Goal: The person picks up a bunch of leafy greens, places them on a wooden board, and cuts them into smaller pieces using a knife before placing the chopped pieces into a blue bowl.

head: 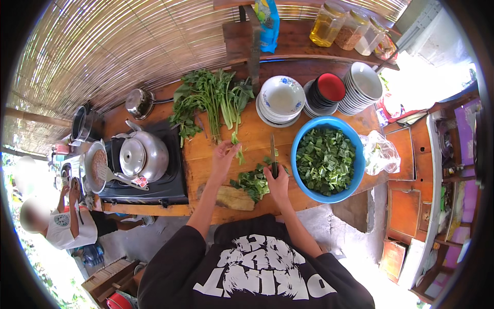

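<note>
My left hand (pixel 225 154) pinches a small green leafy stem (pixel 235 138) between thumb and fingers, over the wooden table (pixel 251 135). My right hand (pixel 278 180) is closed around the dark handle of a kitchen knife (pixel 273 148), its blade pointing away from me. Near my right hand, chopped greens (pixel 256 181) lie partly on a worn wooden cutting board (pixel 233 197). Beyond my left hand rests a pile of uncut leafy greens (pixel 212 96). To the right of the knife stands a blue plastic basin (pixel 361 170) holding many cut greens (pixel 326 160).
On the left, a gas stove (pixel 175 181) carries a metal kettle (pixel 144 154) and a pan (pixel 96 166) with a slotted spatula. Stacked bowls (pixel 281 96) line the table's back, below a shelf with jars (pixel 328 23). A plastic bag (pixel 380 152) touches the basin. Another person (pixel 73 228) stands at far left.
</note>
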Motion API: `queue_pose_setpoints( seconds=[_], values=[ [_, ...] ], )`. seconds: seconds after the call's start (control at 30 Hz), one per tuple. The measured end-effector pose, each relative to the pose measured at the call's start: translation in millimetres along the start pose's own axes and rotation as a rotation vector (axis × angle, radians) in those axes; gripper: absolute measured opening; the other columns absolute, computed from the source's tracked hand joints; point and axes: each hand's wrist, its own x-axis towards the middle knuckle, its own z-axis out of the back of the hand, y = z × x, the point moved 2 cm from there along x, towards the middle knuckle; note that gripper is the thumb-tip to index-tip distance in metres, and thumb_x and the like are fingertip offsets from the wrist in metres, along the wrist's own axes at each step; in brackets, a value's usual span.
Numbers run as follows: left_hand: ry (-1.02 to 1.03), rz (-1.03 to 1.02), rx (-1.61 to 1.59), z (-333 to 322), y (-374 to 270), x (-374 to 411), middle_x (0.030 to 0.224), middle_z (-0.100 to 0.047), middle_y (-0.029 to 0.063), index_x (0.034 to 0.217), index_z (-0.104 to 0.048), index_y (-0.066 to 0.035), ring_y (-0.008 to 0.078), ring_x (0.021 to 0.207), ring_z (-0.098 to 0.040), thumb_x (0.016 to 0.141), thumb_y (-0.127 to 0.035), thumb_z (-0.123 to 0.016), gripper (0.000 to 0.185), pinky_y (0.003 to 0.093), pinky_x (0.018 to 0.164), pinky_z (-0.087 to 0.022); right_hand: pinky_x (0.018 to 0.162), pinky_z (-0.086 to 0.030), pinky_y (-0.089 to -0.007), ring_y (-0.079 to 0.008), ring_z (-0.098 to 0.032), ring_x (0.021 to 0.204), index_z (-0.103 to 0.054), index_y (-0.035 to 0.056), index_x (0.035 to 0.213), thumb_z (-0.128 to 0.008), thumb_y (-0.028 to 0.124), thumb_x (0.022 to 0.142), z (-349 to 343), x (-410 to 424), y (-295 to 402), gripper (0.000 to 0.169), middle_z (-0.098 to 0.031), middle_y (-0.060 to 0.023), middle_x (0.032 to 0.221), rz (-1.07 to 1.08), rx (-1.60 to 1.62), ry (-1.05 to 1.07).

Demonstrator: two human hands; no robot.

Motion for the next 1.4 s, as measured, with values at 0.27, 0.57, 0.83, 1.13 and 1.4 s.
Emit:
queue_pose_setpoints(
  seconds=[0.27, 0.57, 0.83, 1.13, 1.4],
  values=[
    [-0.027, 0.041, -0.439, -4.5, -20.4, -40.6, 0.103, -0.074, 0.0101, 0.101, -0.069, -0.002, 0.0136, 0.092, -0.068, 0.097, -0.013, -0.068, 0.012, 0.0309, 0.083, -0.053, 0.056, -0.036, -0.0221, -0.003, -0.045, 0.064, -0.069, -0.0015, 0.106, -0.08, 0.02, 0.086, -25.1, 14.0, 103.6, 0.031, -0.055, 0.0059, 0.074, 0.161, 0.246, 0.293],
    [-0.126, 0.03, -0.378, 12.2, -33.6, -66.7, 0.097, -0.071, 0.0042, 0.104, -0.067, -0.003, 0.0105, 0.085, -0.065, 0.103, -0.02, -0.059, 0.018, 0.0268, 0.075, -0.051, 0.051, -0.032, -0.0236, -0.002, -0.042, 0.057, -0.071, -0.0015, 0.097, -0.076, 0.02, 0.09, -24.4, -7.9, 99.0, 0.023, -0.051, 0.007, 0.065, -0.16, 0.416, 0.379],
    [-0.143, -0.009, -0.288, -4.4, -15.4, -90.6, 0.084, -0.062, -0.0027, 0.106, -0.063, -0.001, 0.0043, 0.072, -0.054, 0.104, -0.014, -0.055, 0.015, 0.0231, 0.065, -0.044, 0.049, -0.032, -0.0236, -0.0013, -0.044, 0.056, -0.072, -0.0004, 0.094, -0.074, 0.019, 0.092, -47.6, -36.7, 111.6, 0.02, -0.056, 0.0064, 0.067, -0.134, 0.561, 0.256],
    [-0.08, -0.075, -0.143, 12.3, -35.2, -118.6, 0.079, -0.052, -0.0042, 0.111, -0.065, 0.001, 0.0023, 0.071, -0.045, 0.104, -0.021, -0.057, 0.024, 0.0222, 0.061, -0.037, 0.041, -0.027, -0.0229, -0.002, -0.04, 0.045, -0.068, 0.0041, 0.089, -0.072, 0.018, 0.093, -58.0, -57.1, 105.2, 0.016, -0.049, 0.0076, 0.06, -0.178, 0.546, 0.216],
    [-0.055, -0.061, -0.279, 31.3, -9.8, -101.9, 0.091, -0.068, 0.0011, 0.107, -0.069, 0.005, 0.0039, 0.081, -0.056, 0.1, -0.021, -0.065, 0.027, 0.0214, 0.069, -0.043, 0.039, -0.028, -0.0235, -0.0043, -0.04, 0.043, -0.062, 0.0081, 0.087, -0.07, 0.018, 0.094, -52.1, -64.9, 90.9, 0.015, -0.046, 0.006, 0.058, -0.234, 0.601, 0.189]
  ],
)
